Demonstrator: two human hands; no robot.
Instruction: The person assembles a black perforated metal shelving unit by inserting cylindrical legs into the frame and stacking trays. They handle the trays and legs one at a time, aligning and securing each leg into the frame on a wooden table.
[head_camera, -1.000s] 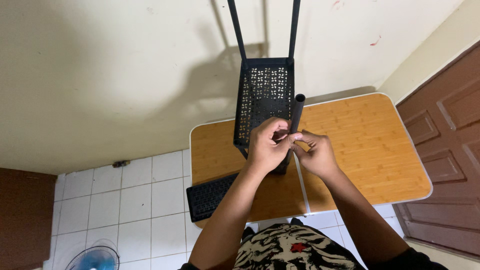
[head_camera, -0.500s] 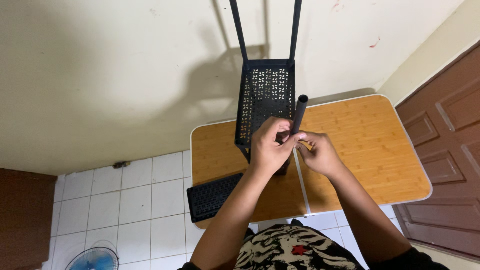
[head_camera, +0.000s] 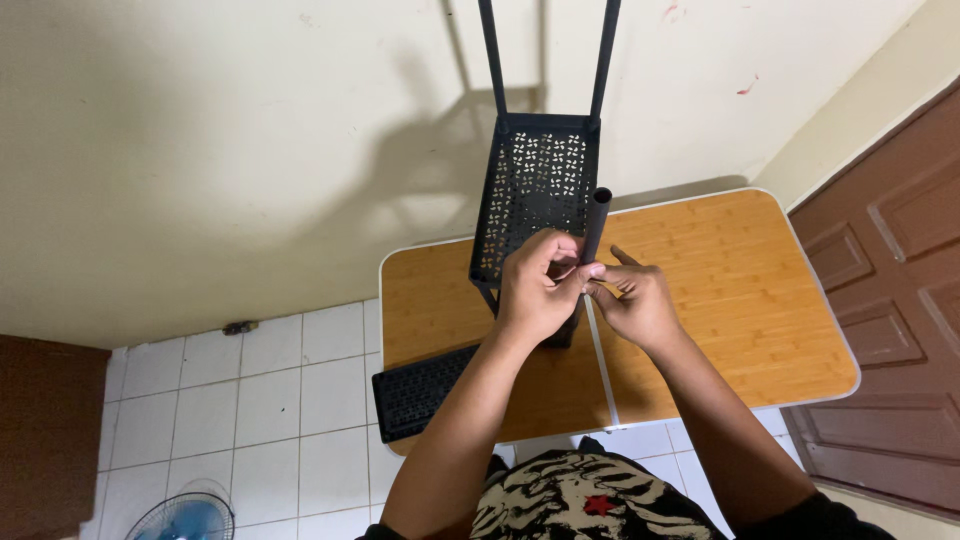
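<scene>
A black tube (head_camera: 596, 222) is held upright just beside the right front corner of a black perforated metal shelf (head_camera: 540, 195), which stands on a wooden folding table (head_camera: 740, 290). The tube's lower end is pinched between the fingertips of both hands. The left hand (head_camera: 535, 290) is curled, with thumb and fingers pressed together at the tube's base; the right hand (head_camera: 632, 298) is pinched there too, its index finger extended. Whether a small fastener is held between the fingertips cannot be told.

From the shelf, 2 black posts (head_camera: 490, 55) rise towards the wall. In front of the shelf and to its left, a second perforated black panel (head_camera: 420, 392) lies at the table edge, overhanging the white tiled floor (head_camera: 250, 400).

Several risks can be judged. The tube could be tilted out of line if the pinch slips. The tall shelf could be tipped by a sideways push. The overhanging panel could be knocked to the floor by an elbow.
</scene>
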